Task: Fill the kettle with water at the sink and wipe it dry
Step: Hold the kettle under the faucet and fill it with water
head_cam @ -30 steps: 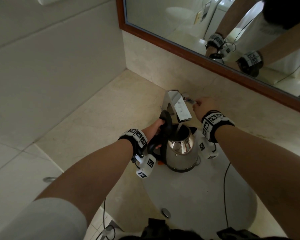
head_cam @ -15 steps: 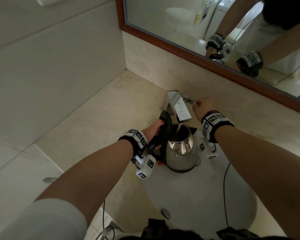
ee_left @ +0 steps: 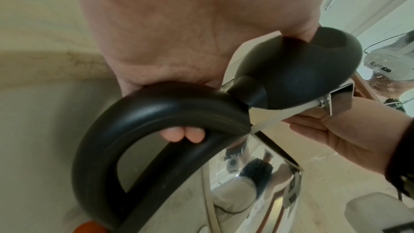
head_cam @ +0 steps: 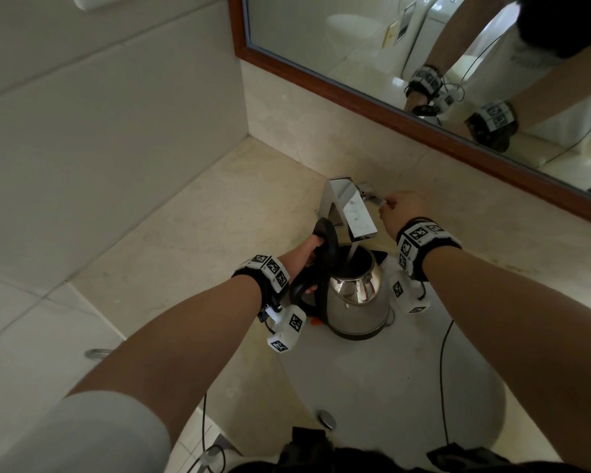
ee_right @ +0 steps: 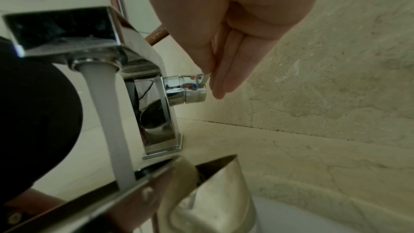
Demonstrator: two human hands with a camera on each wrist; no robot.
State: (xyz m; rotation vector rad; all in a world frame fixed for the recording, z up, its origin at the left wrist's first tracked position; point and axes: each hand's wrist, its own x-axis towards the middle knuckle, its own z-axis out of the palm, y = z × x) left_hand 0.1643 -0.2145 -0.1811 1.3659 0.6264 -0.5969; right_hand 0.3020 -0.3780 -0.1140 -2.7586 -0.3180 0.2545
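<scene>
A stainless steel kettle (head_cam: 355, 302) stands in the white sink (head_cam: 389, 387) under the chrome faucet (head_cam: 350, 209), its black lid (head_cam: 326, 233) tipped open. A stream of water (head_cam: 350, 257) runs from the spout into the kettle's mouth. My left hand (head_cam: 301, 254) grips the black loop handle (ee_left: 156, 109), fingertips (ee_left: 182, 134) curled under it. To the faucet's right, my right hand (head_cam: 401, 208) pinches the thin faucet lever (ee_right: 205, 77) between thumb and fingers, above the red and blue marked knob (ee_right: 186, 88).
A beige stone counter (head_cam: 202, 233) surrounds the sink, with a tiled wall to the left. A wood-framed mirror (head_cam: 423, 63) hangs above the backsplash. A chrome knob (head_cam: 326, 419) sits at the sink's near rim. Thin black cables (head_cam: 442, 370) hang from my wrists.
</scene>
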